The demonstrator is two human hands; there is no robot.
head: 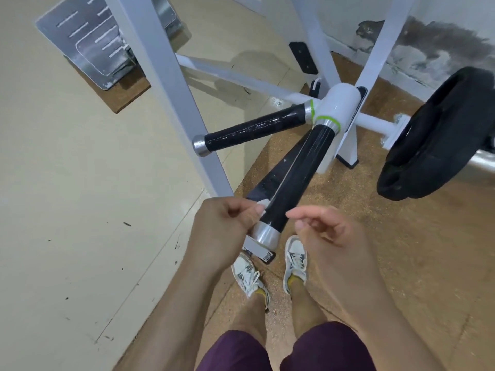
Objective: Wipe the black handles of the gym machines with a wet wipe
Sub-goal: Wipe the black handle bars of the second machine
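Two black handles with silver end caps branch from a white machine joint (340,103). The near handle (297,178) points toward me; the other handle (254,129) points left. My left hand (227,223) pinches a small white wipe (263,203) against the left side of the near handle, close to its silver cap (265,235). Just right of that cap my right hand (326,231) hovers with loosely curled fingers, holding nothing and clear of the handle.
A white frame post (171,97) slants down just left of the handles. A black weight plate (434,135) hangs on a bar at right. A metal footplate (88,41) stands at upper left. My feet in white sneakers (270,271) are on brown matting below the handle.
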